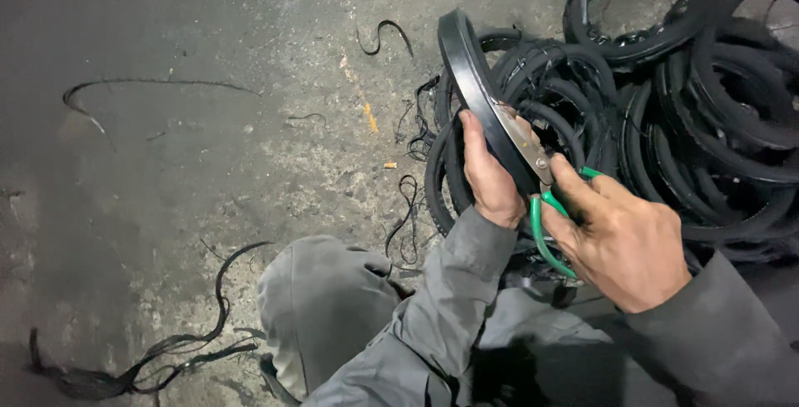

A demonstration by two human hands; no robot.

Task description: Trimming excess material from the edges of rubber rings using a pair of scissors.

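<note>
Scissors (533, 157) gripped in right hand (624, 240) — blades half hidden behind rubber ring (470, 74) clamped by left hand (489, 178).

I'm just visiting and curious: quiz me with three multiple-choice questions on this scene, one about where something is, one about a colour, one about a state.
1. Where does the pile of black rubber rings lie?
A. upper right of the floor
B. lower left
C. on a table

2. What colour are the scissors' handles?
A. red
B. green
C. yellow

3. How is the black ring being kept?
A. flat on the floor
B. hung on a hook
C. held up by the left hand

Answers: 1 A, the heap fills that corner. 2 B, green loops show at the right hand. 3 C, fingers grip its edge while the blades meet it.
</note>
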